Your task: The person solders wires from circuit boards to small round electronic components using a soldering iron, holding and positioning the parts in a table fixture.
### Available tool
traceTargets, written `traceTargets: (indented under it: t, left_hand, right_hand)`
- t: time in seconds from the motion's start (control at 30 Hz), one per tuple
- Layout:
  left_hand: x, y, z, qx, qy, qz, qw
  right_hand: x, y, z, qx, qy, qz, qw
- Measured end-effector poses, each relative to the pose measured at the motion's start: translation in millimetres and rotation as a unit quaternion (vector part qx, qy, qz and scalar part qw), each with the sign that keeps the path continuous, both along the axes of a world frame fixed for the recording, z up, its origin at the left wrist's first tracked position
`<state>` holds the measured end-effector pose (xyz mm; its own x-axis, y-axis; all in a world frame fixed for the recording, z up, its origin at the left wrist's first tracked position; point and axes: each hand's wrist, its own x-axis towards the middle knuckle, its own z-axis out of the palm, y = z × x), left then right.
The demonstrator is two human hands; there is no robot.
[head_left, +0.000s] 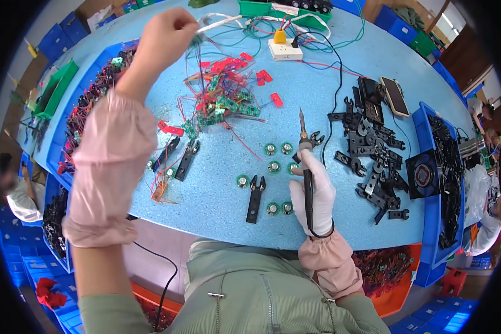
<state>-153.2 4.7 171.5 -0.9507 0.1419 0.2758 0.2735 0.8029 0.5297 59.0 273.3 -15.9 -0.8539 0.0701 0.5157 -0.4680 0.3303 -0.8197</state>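
Note:
My left hand (168,34) is bare and raised over the far left of the table. Its fingers are closed, and thin wires hang blurred beneath them; what they pinch I cannot make out. Below lies a tangled heap of green circuit boards (228,103) with red tabs (276,99) and thin wires. My right hand (323,192), in a white glove, grips a soldering iron (309,192) with its tip pointing away from me. Left of it, several round green-rimmed parts (274,167) rest on the table beside a black forked bracket (255,200).
Black forked brackets (376,167) are piled at the right, near a phone (394,96) and a blue bin (428,245) of black parts. A long blue tray (54,146) of wired parts lines the left. At the back sits a white power strip (285,51) with cables.

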Motion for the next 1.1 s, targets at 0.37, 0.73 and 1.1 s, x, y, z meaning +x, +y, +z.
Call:
traceTargets:
  t: [0.37,0.73,1.1]
  left_hand:
    - [34,-13,-30,0.114,0.200,-0.049,0.972]
    - [59,-10,-69,0.207,0.128,-0.033,0.969]
    - [94,-14,-67,0.309,0.144,-0.004,0.940]
  right_hand:
    - [5,2,1,0.020,-0.006,-0.001,1.000]
    - [3,-4,2,0.017,-0.024,-0.018,0.999]
    - [-109,-85,54,0.009,0.039,0.089,0.995]
